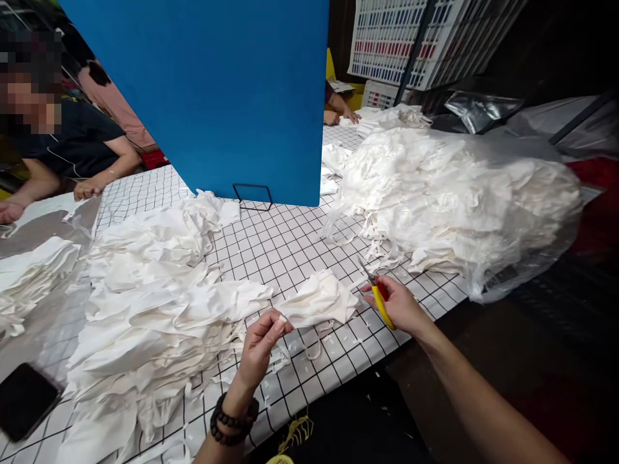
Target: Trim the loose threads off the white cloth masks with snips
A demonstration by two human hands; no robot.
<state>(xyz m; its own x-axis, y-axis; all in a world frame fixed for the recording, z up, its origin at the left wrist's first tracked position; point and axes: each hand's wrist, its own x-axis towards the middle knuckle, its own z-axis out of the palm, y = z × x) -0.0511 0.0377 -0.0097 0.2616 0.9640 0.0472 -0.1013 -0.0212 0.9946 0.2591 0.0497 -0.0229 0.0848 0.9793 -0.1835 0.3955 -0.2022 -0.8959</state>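
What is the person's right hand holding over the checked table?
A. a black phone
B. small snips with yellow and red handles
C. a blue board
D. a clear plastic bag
B: the right hand grips small snips with yellow and red handles, beside the white cloth piece that the left hand pinches.

Person's own arms and hands, head view

Left hand (pixel 258 348): bare, no glove, no ring visible; forearm bare, no sleeve in frame. Left wrist: bracelet (pixel 233 422) of dark, round beads, wound in two rows, snug around the wrist. Right hand (pixel 399 306): bare, no glove; fingers (pixel 370 298) unadorned, nails short. Right forearm: bare along its whole visible length, no sleeve, watch or band. Dark garment at lower edge, with a yellow printed mark (pixel 294 435), partly cut off.
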